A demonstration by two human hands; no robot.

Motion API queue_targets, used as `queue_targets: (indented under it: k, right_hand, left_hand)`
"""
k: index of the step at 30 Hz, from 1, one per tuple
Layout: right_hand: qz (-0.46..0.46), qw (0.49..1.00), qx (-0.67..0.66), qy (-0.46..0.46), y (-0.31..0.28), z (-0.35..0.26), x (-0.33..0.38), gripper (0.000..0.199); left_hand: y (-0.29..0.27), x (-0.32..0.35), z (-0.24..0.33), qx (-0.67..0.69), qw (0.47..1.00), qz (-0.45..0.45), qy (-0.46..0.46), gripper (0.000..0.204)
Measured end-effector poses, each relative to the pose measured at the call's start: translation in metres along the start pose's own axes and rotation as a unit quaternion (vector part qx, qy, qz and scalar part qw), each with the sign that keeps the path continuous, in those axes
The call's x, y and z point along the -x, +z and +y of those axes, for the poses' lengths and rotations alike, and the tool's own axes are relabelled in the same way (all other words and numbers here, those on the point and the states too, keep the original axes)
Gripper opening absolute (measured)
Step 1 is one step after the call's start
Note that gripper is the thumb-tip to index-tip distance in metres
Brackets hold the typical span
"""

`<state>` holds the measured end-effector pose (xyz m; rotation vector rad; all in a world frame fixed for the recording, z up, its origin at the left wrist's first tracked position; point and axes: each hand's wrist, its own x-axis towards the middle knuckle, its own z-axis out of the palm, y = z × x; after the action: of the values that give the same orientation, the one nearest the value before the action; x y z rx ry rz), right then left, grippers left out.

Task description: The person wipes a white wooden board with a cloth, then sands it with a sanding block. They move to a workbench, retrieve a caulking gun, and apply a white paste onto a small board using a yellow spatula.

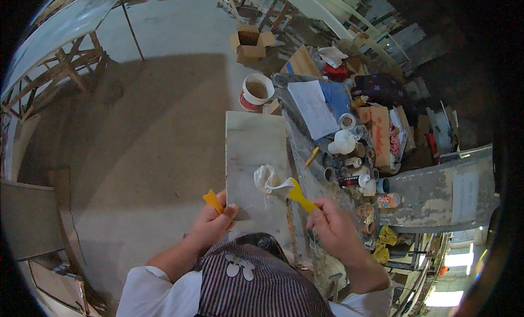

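Note:
A pale marble-like slab [254, 139] lies in front of me, with a lump of whitish paste [265, 178] on its right half. My right hand [331, 225] is closed round the narrow end of a yellow plastic spreader [301, 197]. The spreader's wide end touches the paste, and a white smear runs between the two. At the slab's near left edge, my left hand [217, 223] is closed on an orange plastic spreader [212, 201], whose flared end points up and away. A thin light sliver by the left thumb is too small to name.
Right of the slab, a stained workbench [305, 153] carries white papers [314, 107], a yellow knife-like tool [311, 156], bottles and cans. A white bucket [257, 90] stands beyond the slab, with an open cardboard box [251, 43] farther off. A wooden-legged table [71, 36] is far left.

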<state>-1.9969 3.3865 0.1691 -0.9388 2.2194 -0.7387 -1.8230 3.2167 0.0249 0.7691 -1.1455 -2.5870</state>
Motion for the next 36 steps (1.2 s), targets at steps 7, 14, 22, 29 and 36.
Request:
queue_targets:
  k: [7,14,22,29,36]
  right_hand:
    - [-0.039,0.911,-0.349,0.216,0.044,0.054,0.011,0.022]
    - [0.019,0.9,-0.398,0.176,0.066,0.046,0.002,0.023]
    - [0.043,0.978,-0.205,-0.002,0.013,0.027,-0.019,0.029]
    - [0.062,0.988,0.048,-0.135,-0.007,0.021,-0.005,0.037]
    - [0.079,0.99,0.084,-0.082,-0.006,0.02,0.008,0.04]
  left_hand:
    - [-0.002,-0.002,-0.016,-0.07,0.99,-0.034,0.118,0.034]
    - [0.001,0.0,-0.02,-0.181,0.961,-0.068,0.196,0.035]
    - [-0.014,0.001,-0.018,0.06,0.995,-0.082,-0.018,0.039]
    - [-0.002,0.005,0.004,0.16,0.986,0.006,-0.045,0.044]
    - [-0.005,0.004,-0.001,0.188,0.981,-0.02,-0.034,0.037]
